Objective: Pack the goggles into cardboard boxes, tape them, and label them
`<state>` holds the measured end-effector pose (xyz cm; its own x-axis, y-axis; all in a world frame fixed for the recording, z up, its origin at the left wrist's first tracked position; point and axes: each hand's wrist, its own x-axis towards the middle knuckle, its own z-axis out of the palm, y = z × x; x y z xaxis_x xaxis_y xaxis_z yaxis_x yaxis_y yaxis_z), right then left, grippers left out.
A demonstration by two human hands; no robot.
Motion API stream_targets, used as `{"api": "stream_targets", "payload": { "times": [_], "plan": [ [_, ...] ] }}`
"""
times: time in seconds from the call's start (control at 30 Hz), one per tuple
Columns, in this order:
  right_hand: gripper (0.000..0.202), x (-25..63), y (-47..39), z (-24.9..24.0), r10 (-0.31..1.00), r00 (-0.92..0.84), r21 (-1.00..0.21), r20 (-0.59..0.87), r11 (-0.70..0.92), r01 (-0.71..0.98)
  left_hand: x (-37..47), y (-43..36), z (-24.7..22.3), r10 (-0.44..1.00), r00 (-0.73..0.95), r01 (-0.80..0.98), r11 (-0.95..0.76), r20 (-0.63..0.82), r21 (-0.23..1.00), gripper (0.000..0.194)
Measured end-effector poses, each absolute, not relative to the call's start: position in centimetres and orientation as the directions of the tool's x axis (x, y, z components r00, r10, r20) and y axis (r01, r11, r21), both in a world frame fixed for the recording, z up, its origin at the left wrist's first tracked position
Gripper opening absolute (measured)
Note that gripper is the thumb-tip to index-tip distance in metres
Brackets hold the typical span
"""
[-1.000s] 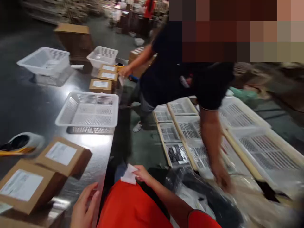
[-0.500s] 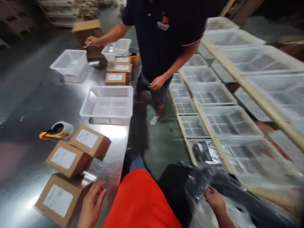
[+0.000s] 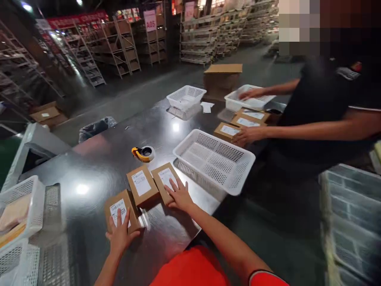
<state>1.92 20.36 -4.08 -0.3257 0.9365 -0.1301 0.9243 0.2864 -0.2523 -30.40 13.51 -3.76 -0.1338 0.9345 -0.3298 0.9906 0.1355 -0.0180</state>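
My left hand [image 3: 120, 234] rests with spread fingers on the label and near side of a small brown cardboard box [image 3: 114, 202]. Fingers apart, my right hand [image 3: 180, 194] lies across the top of another labelled cardboard box [image 3: 163, 174]. Between these two, a third cardboard box [image 3: 143, 184] carries a white printed label and is untouched by either hand. All three sit side by side on a shiny metal table [image 3: 98, 159]. Just behind them is a yellow-and-black tape dispenser [image 3: 143, 153].
A white perforated basket [image 3: 214, 159] stands right of the boxes; another basket [image 3: 186, 98] is farther back. Across the table, a co-worker [image 3: 321, 103] in dark clothing reaches over a basket and labelled boxes [image 3: 228, 131]. More baskets [image 3: 35, 206] stand at the left. Shelving racks [image 3: 199, 39] line the back.
My right hand has left the clear plastic at the right and now lies on a box. My left hand has come onto the nearest box. The view has swung left.
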Motion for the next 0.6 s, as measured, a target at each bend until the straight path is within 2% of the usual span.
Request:
{"api": "stream_targets", "payload": {
  "times": [0.1, 0.27, 0.37, 0.47, 0.53, 0.6],
  "plan": [
    [0.096, 2.4, 24.7, -5.0, 0.903, -0.404, -0.199, -0.142, 0.374, 0.906, -30.4, 15.5, -3.1, 0.926, -0.160, 0.987, 0.160, -0.343, -0.027, 0.085],
    [0.100, 2.4, 29.5, -5.5, 0.868, -0.480, -0.203, -0.129, 0.451, 0.869, -30.6, 20.5, -1.9, 0.905, -0.206, 0.976, 0.220, -0.372, -0.005, 0.085],
    [0.102, 1.5, 29.8, -4.8, 0.844, -0.512, -0.244, -0.158, 0.469, 0.849, -30.0, 21.9, -2.7, 0.919, -0.189, 0.980, 0.198, -0.345, -0.009, 0.084],
    [0.086, 2.4, 28.9, -3.4, 0.829, -0.553, -0.310, -0.084, 0.505, 0.805, -31.5, 21.6, -4.6, 0.956, -0.142, 0.988, 0.152, -0.255, 0.021, 0.080],
    [0.071, 4.9, 27.9, -2.5, 0.894, -0.442, -0.303, 0.067, 0.441, 0.845, -33.7, 21.0, -5.8, 0.978, -0.126, 0.978, 0.151, -0.169, 0.145, 0.074],
    [0.062, 8.9, 26.6, -1.9, 0.970, -0.155, -0.291, 0.187, 0.205, 0.934, -36.1, 20.4, -6.2, 0.975, -0.222, 0.931, 0.218, -0.019, 0.292, 0.084]
  ]
}}
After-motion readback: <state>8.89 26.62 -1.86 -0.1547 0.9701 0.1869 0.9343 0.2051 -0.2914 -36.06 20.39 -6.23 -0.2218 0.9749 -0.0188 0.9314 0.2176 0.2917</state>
